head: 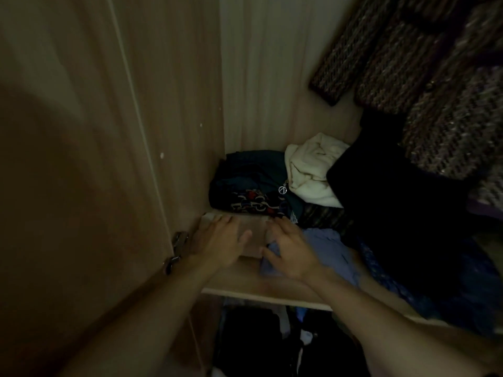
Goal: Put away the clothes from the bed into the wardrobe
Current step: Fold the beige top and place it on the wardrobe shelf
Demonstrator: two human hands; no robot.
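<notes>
Folded tan-brown clothing (254,238) lies flat on a wardrobe shelf (245,281), at the shelf's left front corner, close to the wooden side panel (174,131). Both bare hands rest on top of it, palms down. The left hand (217,246) covers the garment's left half with fingers spread and flat, closed on nothing. The right hand (292,248) lies on the garment's right edge, also open and flat, with its thumb touching a crumpled light-blue cloth (332,251) just beside it; whether the thumb pinches that cloth cannot be told in the dim, blurred light.

Behind the tan garment, towards the back of the shelf, sits a dark teal bundle (250,170) with a patterned red, white and black piece (253,202) on its front and a small round metal zip pull (283,189). Beside it to the right is a cream-white garment (310,170), partly covered by a black garment (394,202). Thick knitted clothing (435,91) hangs at the upper right. A metal hinge (178,246) shows on the open door (68,159) at left. Dark clothes fill the compartment below the shelf.
</notes>
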